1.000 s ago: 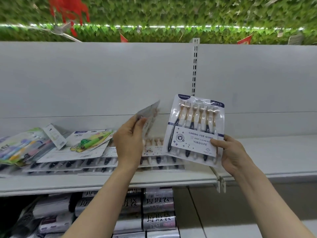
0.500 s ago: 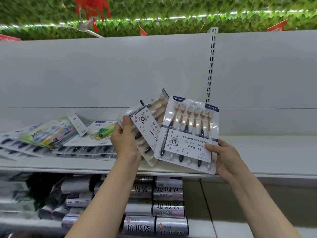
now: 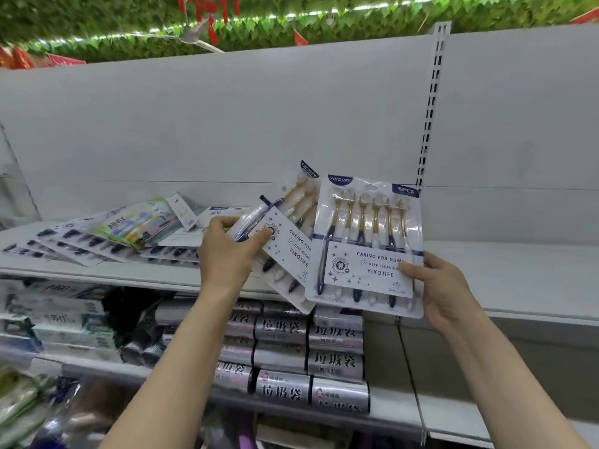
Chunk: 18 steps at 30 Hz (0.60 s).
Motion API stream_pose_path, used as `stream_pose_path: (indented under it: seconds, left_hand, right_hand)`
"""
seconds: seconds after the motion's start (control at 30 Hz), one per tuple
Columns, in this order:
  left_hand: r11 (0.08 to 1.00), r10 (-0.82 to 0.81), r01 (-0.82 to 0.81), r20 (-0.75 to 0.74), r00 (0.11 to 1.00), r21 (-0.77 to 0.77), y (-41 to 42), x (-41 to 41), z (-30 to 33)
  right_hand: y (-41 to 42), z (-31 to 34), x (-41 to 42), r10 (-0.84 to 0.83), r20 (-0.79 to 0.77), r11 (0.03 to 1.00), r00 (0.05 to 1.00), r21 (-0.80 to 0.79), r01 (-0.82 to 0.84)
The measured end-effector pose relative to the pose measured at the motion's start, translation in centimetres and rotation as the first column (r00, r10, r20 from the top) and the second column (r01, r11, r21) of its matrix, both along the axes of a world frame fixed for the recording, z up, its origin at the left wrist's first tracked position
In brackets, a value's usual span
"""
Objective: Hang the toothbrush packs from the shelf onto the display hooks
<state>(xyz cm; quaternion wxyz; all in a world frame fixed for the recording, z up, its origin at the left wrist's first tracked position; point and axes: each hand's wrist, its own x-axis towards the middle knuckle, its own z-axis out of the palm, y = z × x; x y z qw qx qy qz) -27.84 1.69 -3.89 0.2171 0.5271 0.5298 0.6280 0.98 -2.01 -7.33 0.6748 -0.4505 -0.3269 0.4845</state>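
My right hand (image 3: 444,286) pinches the lower right corner of an upright six-toothbrush pack (image 3: 366,241) with a white and navy card, thumb on its front. My left hand (image 3: 227,251) grips a second, matching pack (image 3: 288,238) by its left edge; this pack tilts to the right and its right side is tucked behind the first. Both packs are held in front of the white shelf (image 3: 505,270). More toothbrush packs (image 3: 97,241) lie fanned in a pile on the shelf's left part. No display hook is visible.
A white back panel rises behind the shelf, with a slotted upright (image 3: 429,105) at centre right. Silver rolls with printed labels (image 3: 308,361) fill the shelf below, and boxed goods (image 3: 58,319) sit lower left. Green foliage and red decorations run along the top.
My left hand has turned its pack from edge-on to face me and brought it in behind the right-hand pack. The view has swung to the right, so the shelf pile sits further left.
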Motion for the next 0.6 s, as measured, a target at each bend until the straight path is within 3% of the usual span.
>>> stream_pose_path:
  seconds: [0.07,0.13,0.3,0.47,0.6]
  left_hand:
    - [0.997,-0.04,0.028,-0.15,0.988,-0.079,-0.5,-1.2,0.4]
    - [0.98,-0.139,0.109,-0.185,0.973,-0.164,-1.0,-2.2,0.6]
    - [0.889,-0.345,0.346,0.06,0.937,-0.299,-3.0,-5.6,-1.6]
    - [0.905,-0.302,0.38,0.341,0.89,-0.19,-6.5,-12.5,-5.8]
    - [0.946,-0.228,0.312,0.507,0.831,-0.087,-8.9,-20.1,-7.9]
  right_hand:
    - [-0.2,-0.1,0.0,-0.006,0.023,1.0,1.0,-0.009,0.006]
    - [-0.5,-0.3,0.0,-0.019,0.051,1.0,0.999,-0.014,0.02]
    - [-2.7,-0.8,-1.0,-0.028,0.061,0.999,0.998,-0.02,0.029]
    - [-5.5,-0.8,-6.6,-0.082,0.055,0.997,0.995,0.02,0.081]
    - [-7.2,-1.1,-15.6,-0.084,0.085,0.995,0.993,0.055,0.079]
